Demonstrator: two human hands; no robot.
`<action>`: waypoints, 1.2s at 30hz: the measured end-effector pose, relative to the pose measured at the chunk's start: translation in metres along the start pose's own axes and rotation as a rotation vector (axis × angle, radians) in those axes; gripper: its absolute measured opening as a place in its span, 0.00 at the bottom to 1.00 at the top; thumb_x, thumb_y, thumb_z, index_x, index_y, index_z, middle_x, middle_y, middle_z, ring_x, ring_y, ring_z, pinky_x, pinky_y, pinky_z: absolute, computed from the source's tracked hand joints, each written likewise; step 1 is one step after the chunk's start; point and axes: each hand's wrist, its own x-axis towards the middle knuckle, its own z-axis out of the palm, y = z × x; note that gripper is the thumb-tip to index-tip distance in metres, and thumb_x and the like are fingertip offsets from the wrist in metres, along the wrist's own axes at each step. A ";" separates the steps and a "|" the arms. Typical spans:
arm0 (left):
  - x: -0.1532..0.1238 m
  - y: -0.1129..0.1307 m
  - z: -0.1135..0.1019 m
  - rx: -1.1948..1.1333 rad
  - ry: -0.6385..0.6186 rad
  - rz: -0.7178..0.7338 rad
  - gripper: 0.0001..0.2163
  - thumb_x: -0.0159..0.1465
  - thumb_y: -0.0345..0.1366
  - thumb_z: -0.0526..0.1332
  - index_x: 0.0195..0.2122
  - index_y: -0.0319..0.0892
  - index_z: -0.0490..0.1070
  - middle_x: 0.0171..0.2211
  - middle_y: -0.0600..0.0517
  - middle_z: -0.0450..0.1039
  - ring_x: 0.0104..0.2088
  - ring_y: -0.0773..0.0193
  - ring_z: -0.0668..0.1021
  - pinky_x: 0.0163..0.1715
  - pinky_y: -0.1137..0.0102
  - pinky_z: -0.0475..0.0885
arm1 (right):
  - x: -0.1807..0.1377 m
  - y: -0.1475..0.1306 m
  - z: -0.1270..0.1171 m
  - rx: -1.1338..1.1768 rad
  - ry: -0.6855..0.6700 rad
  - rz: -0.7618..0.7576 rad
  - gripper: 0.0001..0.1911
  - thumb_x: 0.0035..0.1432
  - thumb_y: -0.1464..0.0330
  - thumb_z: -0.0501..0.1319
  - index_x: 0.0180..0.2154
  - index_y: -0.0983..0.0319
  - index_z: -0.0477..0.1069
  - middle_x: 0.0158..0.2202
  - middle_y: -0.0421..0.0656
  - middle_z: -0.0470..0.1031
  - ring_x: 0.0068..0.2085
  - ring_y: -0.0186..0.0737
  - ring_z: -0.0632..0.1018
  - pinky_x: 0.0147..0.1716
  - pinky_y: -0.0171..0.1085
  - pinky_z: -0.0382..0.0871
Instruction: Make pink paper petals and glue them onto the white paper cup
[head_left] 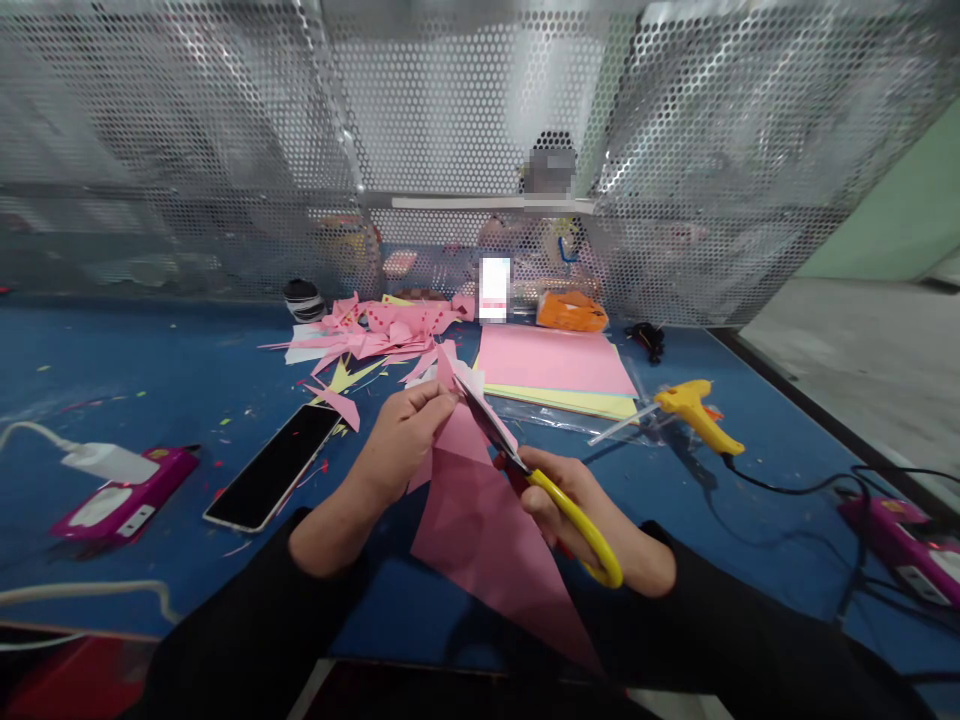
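Note:
My left hand (pixel 401 435) pinches the top edge of a folded pink paper sheet (pixel 487 530) that hangs down toward me over the blue table (pixel 150 380). My right hand (pixel 600 525) is closed round the yellow handles of a pair of scissors (pixel 540 480). The dark blades point up and left and meet the paper's upper edge, right beside my left fingertips. Both my sleeves are black.
A black phone (pixel 274 465) lies left of my hands. Pink paper scraps (pixel 375 335) pile up behind, next to a stack of pink and yellow sheets (pixel 555 365). A yellow glue gun (pixel 697 410) lies on the right, pink power strips (pixel 124 495) at both sides. Perforated metal screen (pixel 225 150) stands behind.

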 end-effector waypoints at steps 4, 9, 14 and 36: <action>0.001 -0.002 0.000 -0.081 -0.004 -0.022 0.13 0.60 0.41 0.62 0.22 0.43 0.64 0.21 0.58 0.58 0.23 0.68 0.60 0.25 0.70 0.55 | -0.001 -0.001 0.000 -0.014 0.006 0.023 0.35 0.56 0.35 0.55 0.38 0.62 0.71 0.19 0.32 0.57 0.20 0.29 0.59 0.19 0.32 0.51; 0.000 -0.004 0.000 -0.105 -0.007 -0.031 0.10 0.60 0.39 0.61 0.23 0.42 0.66 0.21 0.58 0.59 0.23 0.69 0.61 0.24 0.71 0.55 | 0.000 -0.004 -0.001 -0.040 -0.006 0.042 0.36 0.55 0.35 0.56 0.39 0.62 0.72 0.20 0.34 0.59 0.21 0.30 0.61 0.19 0.32 0.52; 0.001 -0.004 -0.001 -0.111 0.002 -0.012 0.10 0.60 0.37 0.61 0.23 0.42 0.66 0.22 0.57 0.60 0.23 0.69 0.62 0.24 0.71 0.57 | 0.000 -0.004 -0.001 -0.058 -0.004 0.024 0.37 0.55 0.34 0.55 0.41 0.62 0.72 0.22 0.34 0.60 0.22 0.30 0.61 0.19 0.32 0.52; 0.002 -0.006 -0.002 -0.117 -0.012 -0.013 0.09 0.59 0.37 0.61 0.23 0.42 0.68 0.22 0.57 0.63 0.23 0.68 0.64 0.23 0.72 0.59 | -0.003 -0.011 -0.002 -0.058 -0.006 0.029 0.37 0.56 0.35 0.54 0.39 0.63 0.71 0.22 0.34 0.59 0.22 0.30 0.59 0.20 0.32 0.50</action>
